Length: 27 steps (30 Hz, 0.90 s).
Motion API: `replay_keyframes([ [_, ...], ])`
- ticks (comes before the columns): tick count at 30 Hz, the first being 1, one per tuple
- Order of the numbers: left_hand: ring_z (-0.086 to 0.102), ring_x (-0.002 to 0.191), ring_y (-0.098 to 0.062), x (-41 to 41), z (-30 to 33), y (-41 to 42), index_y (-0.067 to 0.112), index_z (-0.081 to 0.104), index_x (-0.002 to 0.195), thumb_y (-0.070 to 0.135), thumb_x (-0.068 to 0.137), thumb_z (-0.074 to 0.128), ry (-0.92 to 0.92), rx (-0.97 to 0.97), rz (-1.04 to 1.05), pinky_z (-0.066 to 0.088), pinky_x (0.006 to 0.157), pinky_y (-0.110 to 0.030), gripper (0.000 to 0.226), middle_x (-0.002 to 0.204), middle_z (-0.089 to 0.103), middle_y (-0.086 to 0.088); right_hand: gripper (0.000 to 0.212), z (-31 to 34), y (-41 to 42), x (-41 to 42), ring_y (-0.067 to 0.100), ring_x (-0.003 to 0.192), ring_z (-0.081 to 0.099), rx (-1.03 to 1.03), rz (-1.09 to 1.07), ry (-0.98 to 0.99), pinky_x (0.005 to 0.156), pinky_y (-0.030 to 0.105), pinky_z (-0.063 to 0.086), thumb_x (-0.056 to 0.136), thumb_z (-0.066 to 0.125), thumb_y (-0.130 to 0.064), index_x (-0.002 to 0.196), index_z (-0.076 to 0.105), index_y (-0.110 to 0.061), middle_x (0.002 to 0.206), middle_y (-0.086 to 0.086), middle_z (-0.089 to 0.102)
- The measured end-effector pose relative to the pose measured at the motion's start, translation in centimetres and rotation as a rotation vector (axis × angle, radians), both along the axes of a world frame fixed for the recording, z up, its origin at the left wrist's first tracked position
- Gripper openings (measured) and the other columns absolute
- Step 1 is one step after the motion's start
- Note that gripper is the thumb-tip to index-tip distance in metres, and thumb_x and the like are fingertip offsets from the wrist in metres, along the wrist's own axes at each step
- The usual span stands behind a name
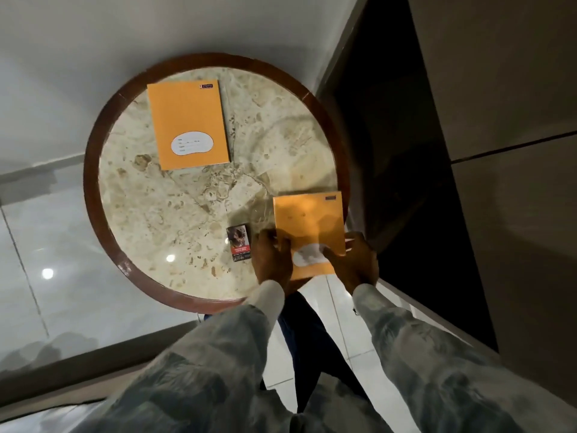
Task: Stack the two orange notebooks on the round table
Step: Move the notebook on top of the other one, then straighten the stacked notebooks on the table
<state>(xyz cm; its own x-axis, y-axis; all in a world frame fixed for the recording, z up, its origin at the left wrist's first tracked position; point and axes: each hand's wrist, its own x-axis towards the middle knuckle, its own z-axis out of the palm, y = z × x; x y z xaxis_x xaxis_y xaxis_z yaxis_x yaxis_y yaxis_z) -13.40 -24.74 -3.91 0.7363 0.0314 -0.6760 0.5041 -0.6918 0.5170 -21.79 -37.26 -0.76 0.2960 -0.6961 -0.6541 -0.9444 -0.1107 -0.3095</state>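
Observation:
One orange notebook lies flat on the far left part of the round marble table, its white label toward me. A second orange notebook is at the table's near right edge, partly overhanging the rim. My left hand grips its near left side and my right hand grips its near right corner, thumbs on the cover. Whether it rests on the table or is lifted slightly I cannot tell.
A small dark cigarette pack lies on the table just left of my left hand. A dark wall panel stands close on the right. Glossy tiled floor surrounds the table, which has a brown wooden rim.

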Motion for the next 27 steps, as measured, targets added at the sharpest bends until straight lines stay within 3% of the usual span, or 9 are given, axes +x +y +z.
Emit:
replay_keyframes([
  [5,0.065,0.097,-0.031,11.5,0.7,1.4,0.012,0.067,0.107,0.031,0.091,0.07,-0.157,-0.043,0.038,0.056,0.086,-0.042,0.025,0.108,0.067,-0.01,0.057,-0.1,0.4,11.0,0.032,0.107,0.071,0.035,0.045,-0.173,0.092,0.049,0.059,0.075,0.083,-0.049,0.118,0.062,-0.018,0.117,0.007,0.075],
  [10,0.067,0.098,-0.032,23.3,-0.4,5.3,0.008,0.069,0.11,0.031,0.09,0.071,-0.288,0.014,0.056,0.049,0.082,-0.034,0.031,0.108,0.071,-0.013,0.043,-1.9,3.1,23.0,0.035,0.094,0.071,-0.025,0.135,-0.3,0.07,0.032,0.049,0.073,0.082,-0.039,0.105,0.065,-0.015,0.104,0.007,0.077],
  [14,0.068,0.105,-0.036,30.0,-1.7,7.4,0.004,0.071,0.117,0.03,0.092,0.07,-0.298,0.075,0.022,0.054,0.09,-0.038,0.036,0.118,0.07,-0.017,0.038,-4.1,5.5,29.3,0.033,0.088,0.067,-0.04,0.189,-0.306,0.068,0.034,0.05,0.074,0.078,-0.032,0.105,0.066,-0.013,0.097,0.005,0.074],
  [18,0.059,0.112,-0.042,31.1,-2.2,8.2,0.0,0.06,0.124,0.025,0.096,0.061,-0.34,0.185,-0.17,0.053,0.097,-0.048,0.037,0.128,0.056,-0.023,0.025,-5.8,7.3,31.0,0.036,0.087,0.067,-0.052,0.266,-0.267,0.066,0.038,0.052,0.077,0.075,-0.026,0.091,0.068,-0.007,0.092,0.011,0.074],
  [21,0.055,0.12,-0.046,31.0,-2.7,8.2,-0.002,0.054,0.13,0.022,0.101,0.051,-0.292,0.174,-0.157,0.05,0.101,-0.053,0.037,0.132,0.052,-0.025,0.028,-6.3,7.6,31.4,0.033,0.081,0.06,-0.067,0.294,-0.242,0.058,0.03,0.038,0.077,0.078,-0.028,0.076,0.06,-0.006,0.083,0.01,0.067],
  [25,0.055,0.125,-0.043,32.4,-3.7,8.7,0.003,0.052,0.137,0.018,0.089,0.068,-0.157,0.13,-0.118,0.048,0.107,-0.056,0.053,0.135,0.055,-0.021,0.033,-6.6,7.2,33.4,0.037,0.096,0.067,-0.082,0.317,-0.241,0.075,0.039,0.053,0.084,0.076,-0.035,0.089,0.071,-0.003,0.098,0.016,0.074],
  [27,0.06,0.122,-0.041,33.5,-4.1,9.2,0.008,0.058,0.132,0.018,0.083,0.074,-0.091,0.054,-0.087,0.051,0.104,-0.057,0.052,0.132,0.062,-0.016,0.035,-6.8,7.1,34.2,0.038,0.095,0.068,-0.106,0.308,-0.241,0.073,0.038,0.053,0.087,0.073,-0.036,0.087,0.073,-0.002,0.096,0.017,0.075],
])
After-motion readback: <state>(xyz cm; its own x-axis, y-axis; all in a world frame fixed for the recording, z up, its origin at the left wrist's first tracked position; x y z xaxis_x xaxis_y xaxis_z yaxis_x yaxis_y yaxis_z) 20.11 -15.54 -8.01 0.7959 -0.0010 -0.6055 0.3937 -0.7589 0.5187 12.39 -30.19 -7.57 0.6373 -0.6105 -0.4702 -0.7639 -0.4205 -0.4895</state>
